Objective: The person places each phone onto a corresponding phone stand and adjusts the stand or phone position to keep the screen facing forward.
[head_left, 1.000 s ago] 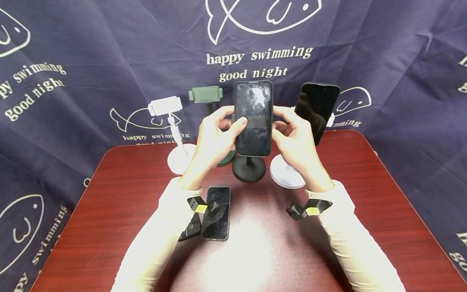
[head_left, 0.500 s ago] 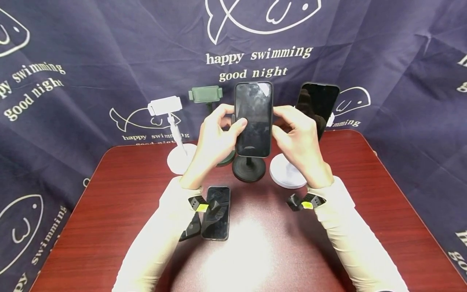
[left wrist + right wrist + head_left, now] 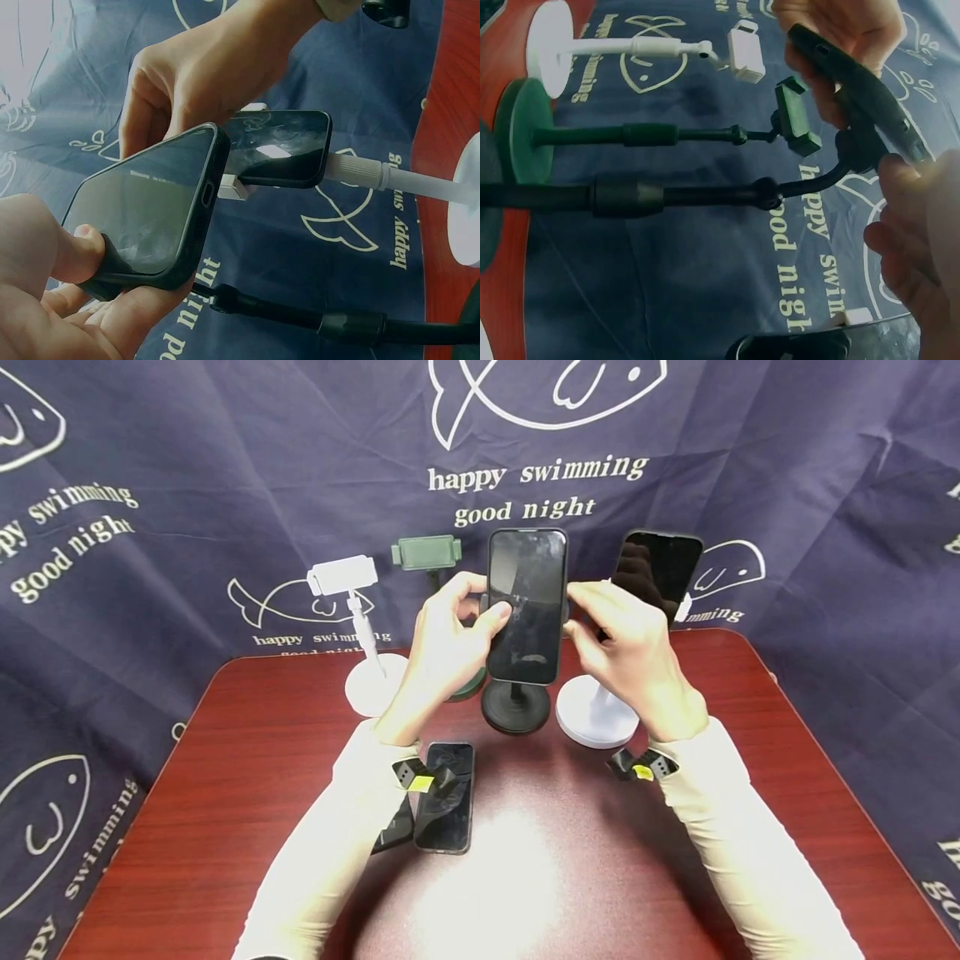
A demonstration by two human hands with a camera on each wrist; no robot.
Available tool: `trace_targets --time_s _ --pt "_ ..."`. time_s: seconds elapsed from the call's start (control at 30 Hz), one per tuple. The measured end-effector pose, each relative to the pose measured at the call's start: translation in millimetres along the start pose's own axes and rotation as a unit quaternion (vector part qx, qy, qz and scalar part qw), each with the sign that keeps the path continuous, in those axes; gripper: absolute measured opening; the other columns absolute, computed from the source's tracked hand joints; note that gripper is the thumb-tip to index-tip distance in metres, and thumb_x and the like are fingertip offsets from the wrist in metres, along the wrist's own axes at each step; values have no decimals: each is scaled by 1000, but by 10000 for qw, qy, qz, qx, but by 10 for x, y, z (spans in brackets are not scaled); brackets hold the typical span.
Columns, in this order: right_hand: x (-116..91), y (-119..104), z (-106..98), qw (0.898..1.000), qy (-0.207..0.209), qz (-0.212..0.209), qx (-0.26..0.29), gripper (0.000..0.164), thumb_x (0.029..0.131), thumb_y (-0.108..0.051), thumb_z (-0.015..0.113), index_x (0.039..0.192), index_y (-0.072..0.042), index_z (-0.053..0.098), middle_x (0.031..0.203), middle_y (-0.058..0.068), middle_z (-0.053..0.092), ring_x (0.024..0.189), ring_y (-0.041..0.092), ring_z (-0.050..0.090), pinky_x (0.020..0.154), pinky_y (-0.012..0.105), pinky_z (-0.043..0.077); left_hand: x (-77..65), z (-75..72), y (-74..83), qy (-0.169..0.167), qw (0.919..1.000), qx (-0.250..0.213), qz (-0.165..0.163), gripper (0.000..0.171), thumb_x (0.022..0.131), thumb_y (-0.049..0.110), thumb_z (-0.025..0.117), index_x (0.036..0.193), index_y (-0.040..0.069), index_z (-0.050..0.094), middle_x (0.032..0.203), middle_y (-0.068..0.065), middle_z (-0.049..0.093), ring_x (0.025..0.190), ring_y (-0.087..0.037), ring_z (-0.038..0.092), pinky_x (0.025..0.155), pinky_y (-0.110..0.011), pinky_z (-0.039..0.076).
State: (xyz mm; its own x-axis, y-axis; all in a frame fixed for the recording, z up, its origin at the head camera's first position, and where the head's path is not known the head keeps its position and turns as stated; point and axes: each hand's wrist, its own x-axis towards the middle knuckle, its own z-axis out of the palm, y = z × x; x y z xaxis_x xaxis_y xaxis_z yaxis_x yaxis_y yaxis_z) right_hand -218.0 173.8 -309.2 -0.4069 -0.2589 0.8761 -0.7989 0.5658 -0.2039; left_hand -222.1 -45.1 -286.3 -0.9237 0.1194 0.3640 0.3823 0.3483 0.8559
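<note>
A black phone [image 3: 527, 610] stands upright, screen toward me, at the head of a black phone stand [image 3: 516, 707]. My left hand [image 3: 448, 643] grips its left edge, thumb lying over the screen and fingers behind. At the right edge my right hand [image 3: 637, 647] pinches the side of the stand's clamp, its curled fingertips right at the phone's border. From the right wrist view, the clamp [image 3: 861, 142] sits against the phone's back [image 3: 859, 82], joined to the bent black arm. My right fingertips are partly hidden behind the phone in the left wrist view.
Right of it, a white stand [image 3: 596, 714] bears another dark phone [image 3: 660, 568]. To the left are a white stand [image 3: 342, 577] and a green stand [image 3: 427, 553], their clamps without phones. Two phones lie flat on the red table, one [image 3: 444, 810] partly covering the other [image 3: 397, 831].
My right hand has shifted slightly right, away from the phone's edge, and a clamp side now shows there. My left hand keeps its grip, and the phone stays upright.
</note>
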Motion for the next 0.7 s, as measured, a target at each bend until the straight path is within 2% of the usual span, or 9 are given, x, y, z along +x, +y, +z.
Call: trace_targets --time_s 0.17,0.4,0.7 --pt "-29 24 -47 9996 -73 -249 67 30 85 10 72 115 6 71 105 20 73 98 34 67 102 27 48 1 14 20 49 10000 17 -40 18 94 16 75 110 11 68 79 -7 76 78 -13 70 84 -29 50" --pt "-44 36 -77 9988 -93 -480 84 33 84 8 76 116 5 71 106 19 73 99 32 68 103 26 48 -12 31 24 131 9998 146 -25 20 94 17 75 112 12 67 77 -6 76 83 -12 70 84 -29 49" --pt "-74 35 -34 9995 11 -308 27 35 83 12 76 118 7 71 108 22 74 102 35 69 108 25 47 -12 58 6 209 9995 203 104 20 95 17 74 112 11 66 78 -7 75 83 -14 68 88 -42 52"
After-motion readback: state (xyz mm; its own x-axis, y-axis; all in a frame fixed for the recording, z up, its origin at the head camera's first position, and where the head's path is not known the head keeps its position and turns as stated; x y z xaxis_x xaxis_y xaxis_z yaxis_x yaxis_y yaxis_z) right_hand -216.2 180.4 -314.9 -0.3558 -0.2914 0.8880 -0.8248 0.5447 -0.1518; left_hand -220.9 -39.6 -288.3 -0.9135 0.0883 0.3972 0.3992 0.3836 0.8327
